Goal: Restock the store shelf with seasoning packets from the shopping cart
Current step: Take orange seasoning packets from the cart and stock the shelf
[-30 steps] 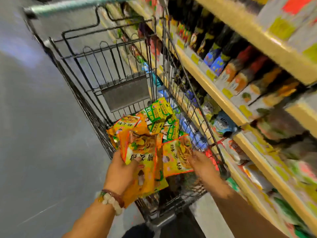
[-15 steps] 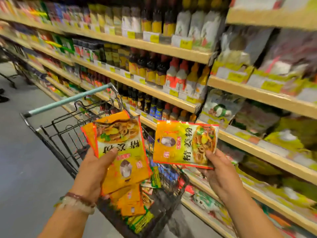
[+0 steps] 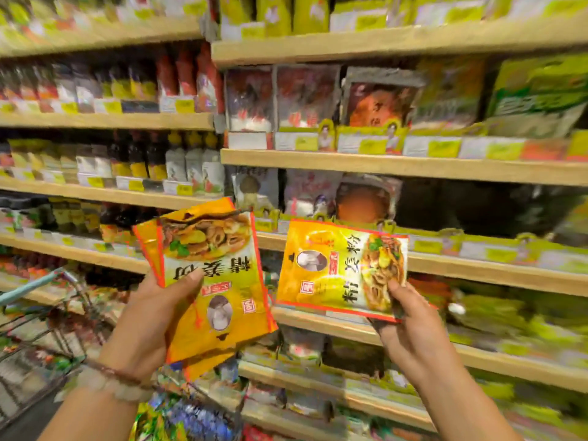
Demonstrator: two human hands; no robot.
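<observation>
wooden store shelves (image 3: 413, 165) stocked with sauce bottles (image 3: 178, 160) left, bagged seasoning packs (image 3: 305, 97) right; yellow price tags (image 3: 442, 147) on edges.

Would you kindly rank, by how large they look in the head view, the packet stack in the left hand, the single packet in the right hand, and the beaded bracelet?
1. packet stack, fanned, so it covers most area.
2. single packet, close behind; one such packet looks about alike in size.
3. beaded bracelet, clearly smallest.

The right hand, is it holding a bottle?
No, the right hand pinches a single orange seasoning packet by its corner, not a bottle.
</observation>
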